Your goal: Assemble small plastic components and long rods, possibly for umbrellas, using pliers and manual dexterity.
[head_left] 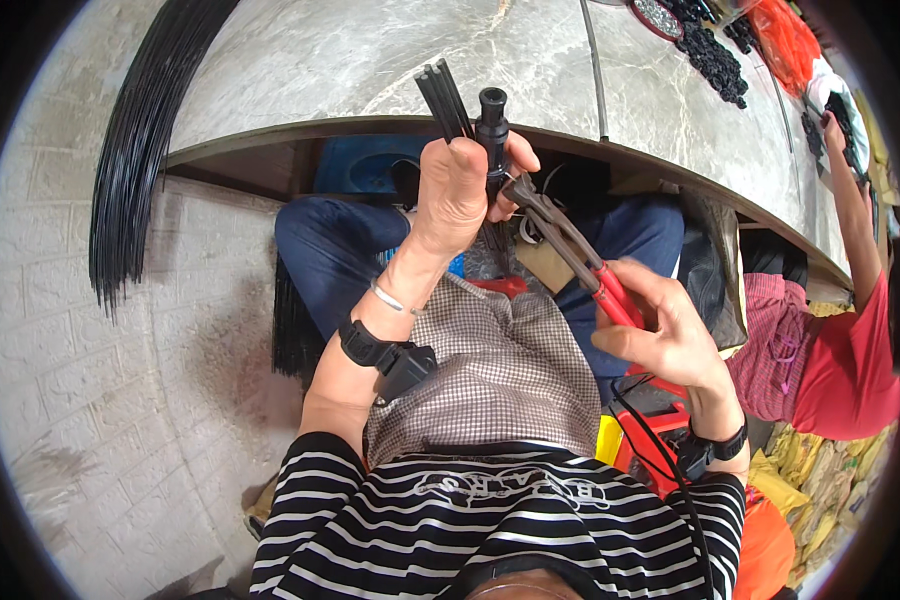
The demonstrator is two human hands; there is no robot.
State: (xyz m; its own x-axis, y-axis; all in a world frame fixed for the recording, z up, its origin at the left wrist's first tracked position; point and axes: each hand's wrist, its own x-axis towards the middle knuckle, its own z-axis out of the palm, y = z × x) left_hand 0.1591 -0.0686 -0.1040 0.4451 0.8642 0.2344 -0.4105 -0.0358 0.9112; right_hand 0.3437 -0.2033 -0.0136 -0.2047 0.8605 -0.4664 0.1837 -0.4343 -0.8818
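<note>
My left hand (450, 200) is closed round a black tubular fitting (491, 122) and a bundle of thin black rods (441, 95) that stick up beside it. The fitting stands roughly upright, its ringed hollow end on top. In my right hand (665, 335) are long metal pliers (562, 238) with red handles. Their jaws reach the lower part of the fitting, next to my left fingers. What the jaws grip there is too small to make out. Both hands are over my lap, just off the table's near edge.
A grey marbled table (370, 60) spans the front. A large sheaf of black rods (145, 150) hangs over its left end. Small black parts (712, 65) are heaped at the far right, near a red plastic bag (782, 45). A co-worker in red (850, 360) works at the right.
</note>
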